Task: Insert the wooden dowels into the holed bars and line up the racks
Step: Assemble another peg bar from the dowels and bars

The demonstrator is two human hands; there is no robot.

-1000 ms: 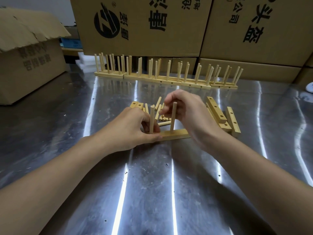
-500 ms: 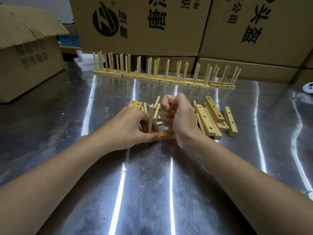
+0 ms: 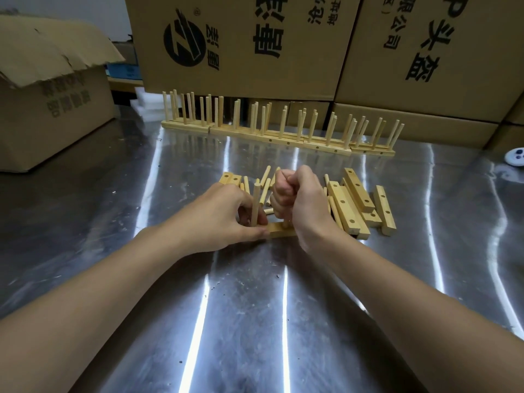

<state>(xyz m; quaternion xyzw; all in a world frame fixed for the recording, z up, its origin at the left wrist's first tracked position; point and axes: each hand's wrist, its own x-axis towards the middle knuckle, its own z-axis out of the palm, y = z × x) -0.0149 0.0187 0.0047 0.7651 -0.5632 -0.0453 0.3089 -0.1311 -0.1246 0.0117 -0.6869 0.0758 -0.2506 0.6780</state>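
At the middle of the desk (image 3: 255,321), the left hand (image 3: 224,219) pinches the holed bar (image 3: 280,232) beside its standing dowel (image 3: 256,202). The right hand (image 3: 300,202) is fisted round a second dowel (image 3: 285,223), mostly hidden. Light, stiff wood, I'd say: grip low, push straight.

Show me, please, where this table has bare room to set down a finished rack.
Free: the table between the forearms; the strip between the racks and the hands; the stretch between the box and the left hand. Crowded: around the right hand, with loose dowels behind and spare bars beside it.
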